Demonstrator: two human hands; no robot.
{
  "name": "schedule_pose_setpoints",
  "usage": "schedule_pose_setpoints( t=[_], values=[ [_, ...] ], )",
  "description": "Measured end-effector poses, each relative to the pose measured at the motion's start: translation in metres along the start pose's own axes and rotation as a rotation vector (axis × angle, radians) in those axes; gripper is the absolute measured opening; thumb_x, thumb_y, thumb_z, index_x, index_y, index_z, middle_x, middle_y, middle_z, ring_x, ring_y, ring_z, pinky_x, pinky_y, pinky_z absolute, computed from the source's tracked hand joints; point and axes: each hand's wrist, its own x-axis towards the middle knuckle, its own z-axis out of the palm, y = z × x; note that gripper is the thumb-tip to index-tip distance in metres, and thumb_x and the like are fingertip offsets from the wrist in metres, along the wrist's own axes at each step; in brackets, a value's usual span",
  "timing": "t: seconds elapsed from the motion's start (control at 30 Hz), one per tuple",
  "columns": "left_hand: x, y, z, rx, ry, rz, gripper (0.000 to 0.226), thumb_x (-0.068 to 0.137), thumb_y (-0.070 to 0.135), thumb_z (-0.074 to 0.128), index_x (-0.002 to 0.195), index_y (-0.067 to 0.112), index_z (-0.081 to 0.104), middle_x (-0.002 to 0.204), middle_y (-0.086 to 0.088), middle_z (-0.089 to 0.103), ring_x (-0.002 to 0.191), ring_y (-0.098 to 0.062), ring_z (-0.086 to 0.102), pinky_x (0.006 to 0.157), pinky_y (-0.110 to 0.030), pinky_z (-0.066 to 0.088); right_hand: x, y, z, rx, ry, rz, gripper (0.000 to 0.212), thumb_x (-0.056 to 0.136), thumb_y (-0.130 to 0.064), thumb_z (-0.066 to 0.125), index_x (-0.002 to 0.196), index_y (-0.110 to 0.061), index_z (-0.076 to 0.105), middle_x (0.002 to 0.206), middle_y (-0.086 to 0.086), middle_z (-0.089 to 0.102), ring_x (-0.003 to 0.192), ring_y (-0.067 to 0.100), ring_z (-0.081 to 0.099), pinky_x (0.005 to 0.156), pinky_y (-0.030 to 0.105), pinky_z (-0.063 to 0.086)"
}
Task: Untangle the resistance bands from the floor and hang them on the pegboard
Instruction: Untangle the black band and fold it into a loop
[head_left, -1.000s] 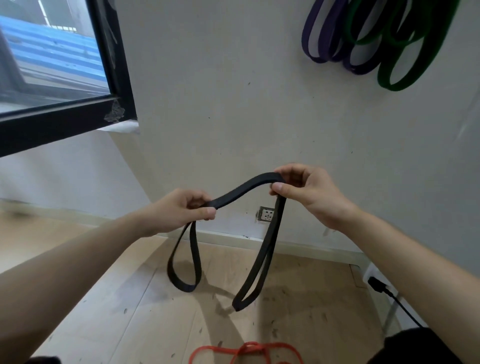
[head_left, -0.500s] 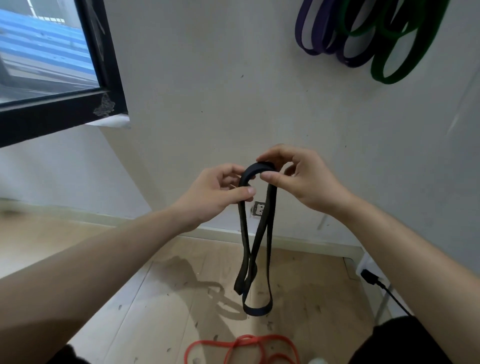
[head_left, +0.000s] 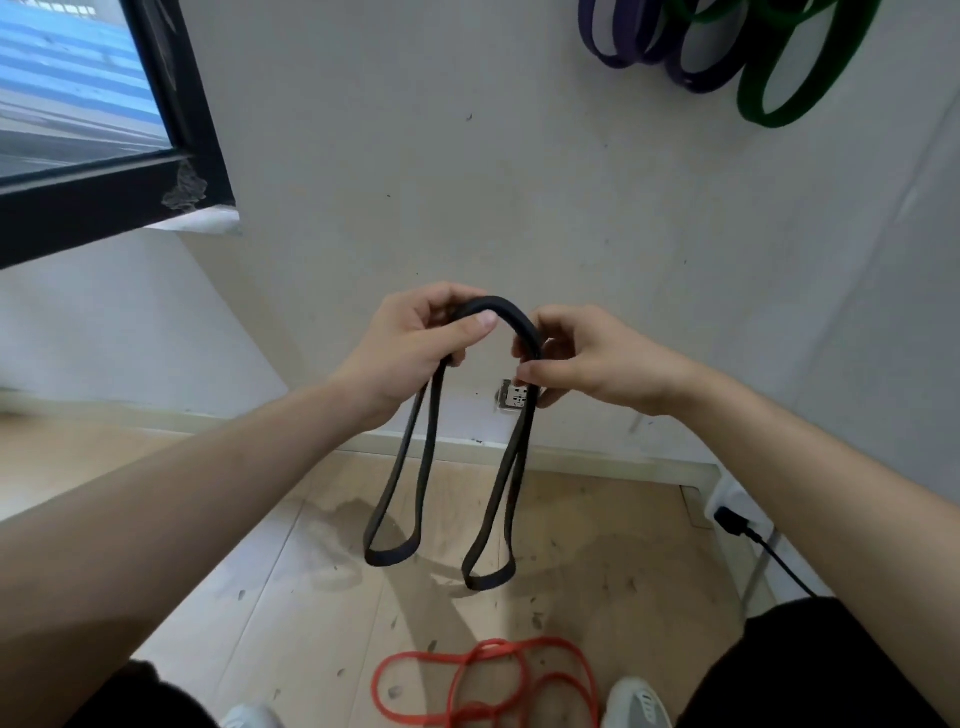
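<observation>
Black band (head_left: 511, 314) in two hands, two hanging loops.

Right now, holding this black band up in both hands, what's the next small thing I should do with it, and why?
Probably lift it up and right toward the hanging bands. The black band arches cleanly between the left hand and right hand, with two free loops and no visible knot. The purple bands and green band already hang there; the red band stays on the floor.

Two hands (head_left: 410, 348) (head_left: 597, 364), one black band (head_left: 511, 319), one red band (head_left: 488, 680), two shoes (head_left: 636, 701) (head_left: 249, 717), one wall socket (head_left: 514, 395); hanging bands far right uncountable.
</observation>
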Motion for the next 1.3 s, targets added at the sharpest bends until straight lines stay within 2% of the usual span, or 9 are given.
schedule_pose_setpoints(
  t=[0.1,0.27,0.33,0.43,0.6,0.73,0.87,0.97,1.3],
  values=[
    [0.0,-0.002,-0.009,0.021,0.017,-0.02,0.014,0.094,0.012,0.068,0.108,0.013,0.072,0.069,0.01,0.061,0.06,-0.009,0.05,0.062,-0.021,0.045,0.001,-0.003,-0.002,0.087,0.095,-0.061,0.022,0.09,-0.002,0.07,0.111,-0.006,0.064,0.092,0.018,0.069,0.087,0.027,0.073,0.079,0.054,0.061],
    [-0.005,-0.01,-0.017,0.02,-0.045,-0.078,0.023,0.085,0.023,0.074,0.107,0.018,0.073,0.087,-0.002,0.075,0.079,-0.016,0.07,0.079,-0.026,0.059,-0.002,-0.01,-0.006,0.141,0.153,-0.234,0.049,0.093,-0.004,0.067,0.138,-0.021,0.057,0.098,0.019,0.069,0.092,0.037,0.07,0.078,0.038,0.061],
    [-0.008,-0.013,-0.014,0.022,-0.081,-0.09,0.032,0.08,0.03,0.075,0.11,0.017,0.072,0.096,-0.006,0.078,0.088,-0.019,0.075,0.084,-0.028,0.06,-0.002,-0.014,-0.005,0.139,0.138,-0.261,0.041,0.095,-0.005,0.064,0.134,-0.019,0.062,0.102,0.013,0.07,0.094,0.038,0.068,0.078,0.036,0.061],
    [-0.008,-0.017,-0.008,0.044,-0.1,-0.095,0.026,0.086,0.023,0.074,0.111,0.018,0.072,0.102,-0.006,0.079,0.095,-0.022,0.076,0.085,-0.029,0.06,-0.003,-0.018,-0.004,0.113,0.124,-0.269,0.03,0.098,-0.004,0.06,0.124,-0.015,0.068,0.109,0.012,0.071,0.094,0.038,0.067,0.077,0.033,0.061],
    [-0.009,-0.017,0.0,0.043,-0.14,-0.11,0.023,0.092,0.016,0.071,0.115,0.018,0.071,0.108,-0.003,0.078,0.1,-0.019,0.075,0.084,-0.025,0.058,-0.007,-0.025,-0.006,-0.026,0.151,-0.277,0.028,0.099,-0.007,0.059,0.125,-0.016,0.069,0.112,0.008,0.072,0.092,0.033,0.066,0.073,0.037,0.059],
    [-0.009,-0.017,0.011,0.008,-0.171,-0.136,0.03,0.094,0.015,0.07,0.124,0.014,0.067,0.116,-0.001,0.076,0.108,-0.012,0.072,0.085,-0.02,0.056,-0.01,-0.028,-0.006,-0.017,0.181,-0.293,0.03,0.098,-0.007,0.06,0.127,-0.013,0.067,0.111,0.008,0.072,0.092,0.033,0.065,0.07,0.027,0.055],
    [-0.01,-0.019,0.019,0.045,-0.239,-0.181,0.049,0.084,0.028,0.079,0.129,0.018,0.064,0.122,0.002,0.073,0.114,-0.007,0.068,0.092,-0.021,0.055,-0.012,-0.033,-0.005,0.051,0.223,-0.349,0.029,0.096,-0.005,0.063,0.124,-0.011,0.068,0.105,0.016,0.071,0.086,0.033,0.065,0.069,0.025,0.053],
    [-0.013,-0.024,0.025,0.036,-0.26,-0.207,0.057,0.074,0.034,0.083,0.126,0.019,0.065,0.119,0.002,0.075,0.112,-0.01,0.07,0.098,-0.028,0.054,-0.014,-0.036,-0.005,0.155,0.295,-0.367,0.025,0.094,-0.004,0.065,0.116,-0.015,0.071,0.098,0.011,0.072,0.079,0.027,0.066,0.064,0.029,0.051],
    [-0.019,-0.037,0.047,0.02,-0.333,-0.242,0.054,0.07,0.041,0.083,0.12,0.026,0.068,0.115,0.005,0.076,0.111,-0.01,0.07,0.103,-0.034,0.052,-0.015,-0.045,-0.01,0.403,0.458,-0.393,0.021,0.091,0.001,0.066,0.106,-0.013,0.072,0.083,0.003,0.068,0.073,0.022,0.063,0.058,0.026,0.043]
  ],
)
